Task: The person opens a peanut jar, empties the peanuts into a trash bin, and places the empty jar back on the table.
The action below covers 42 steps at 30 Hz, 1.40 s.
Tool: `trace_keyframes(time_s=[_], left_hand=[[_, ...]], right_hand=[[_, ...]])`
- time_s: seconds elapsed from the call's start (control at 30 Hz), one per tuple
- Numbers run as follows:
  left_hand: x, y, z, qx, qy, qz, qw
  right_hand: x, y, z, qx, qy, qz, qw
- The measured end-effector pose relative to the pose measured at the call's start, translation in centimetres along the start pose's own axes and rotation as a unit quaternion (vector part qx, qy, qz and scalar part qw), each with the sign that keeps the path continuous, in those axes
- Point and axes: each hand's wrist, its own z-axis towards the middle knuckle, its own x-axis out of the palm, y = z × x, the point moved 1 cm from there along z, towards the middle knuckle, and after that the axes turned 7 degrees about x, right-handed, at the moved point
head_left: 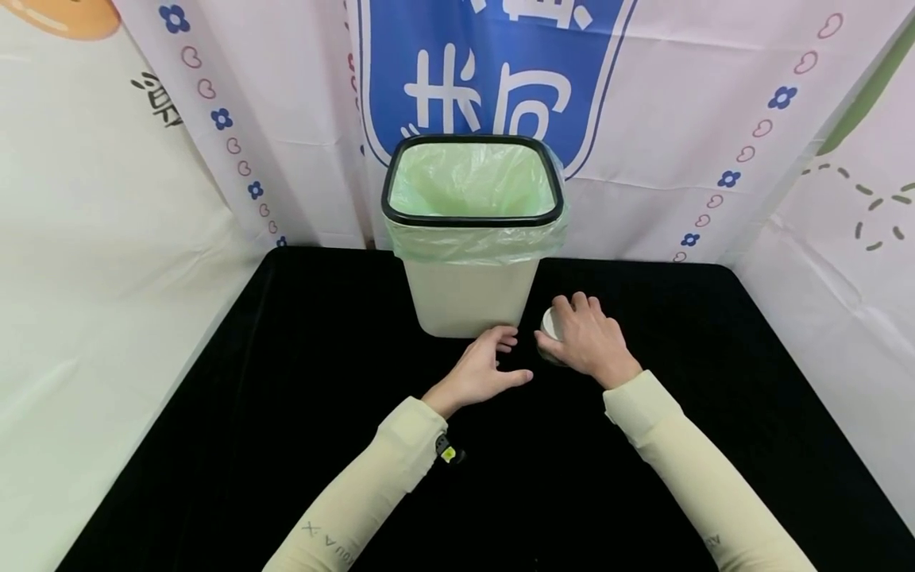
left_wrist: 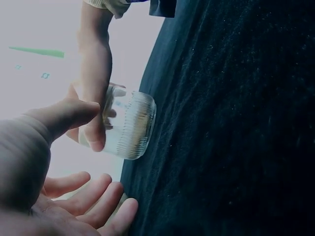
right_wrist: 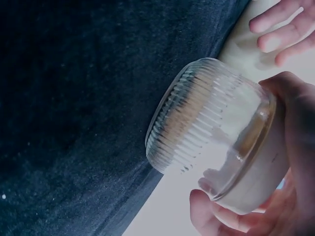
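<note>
A ribbed clear glass jar (right_wrist: 197, 118) with a pale lid (head_left: 550, 324) stands on the black cloth, right of a waste bin (head_left: 465, 295). My right hand (head_left: 588, 338) grips it from above, thumb and fingers around the lid end. In the left wrist view the jar (left_wrist: 134, 125) appears beyond my left hand, its base right at the cloth. My left hand (head_left: 480, 372) is held in front of the bin, fingers loosely bent and thumb apart, with nothing in it. Between the two hands there is a small gap.
A green plastic liner (head_left: 472, 245) hangs over the bin's outside, held under a black rim (head_left: 472, 222). The black-covered table (head_left: 329, 413) has printed white curtains (head_left: 665, 119) behind it and at both sides.
</note>
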Motion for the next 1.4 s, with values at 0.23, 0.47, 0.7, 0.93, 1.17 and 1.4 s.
trace_keyframes(time_s=[0.23,0.47,0.7,0.93,1.17,1.4], left_hand=[[0.8,0.2,0.4,-0.010,-0.005,-0.008,0.9999],[1.3,0.1,0.7,-0.014,-0.017,-0.024,0.9995],[1.9,-0.1,0.9,0.003,-0.023,-0.043,0.9988],[2.3,-0.5,1.1,0.017,-0.037,-0.051,0.9978],[2.3,-0.6,1.1,0.024,-0.039,-0.053,0.9975],[2.3,-0.7,0.9,0.044,-0.038,-0.087,0.9945]], right_hand=[[-0.8,0.5,-0.3,-0.009,-0.013,0.007,1.000],[-2.6,2.0,-0.4,-0.027,-0.028,0.010,0.999],[-3.5,3.2,-1.1,-0.035,-0.029,0.019,0.999],[-3.9,4.1,-1.6,-0.048,-0.035,0.016,0.998],[-4.2,4.6,-2.0,-0.059,-0.045,0.011,0.997],[-4.5,5.4,-2.4,-0.076,-0.069,0.008,0.995]])
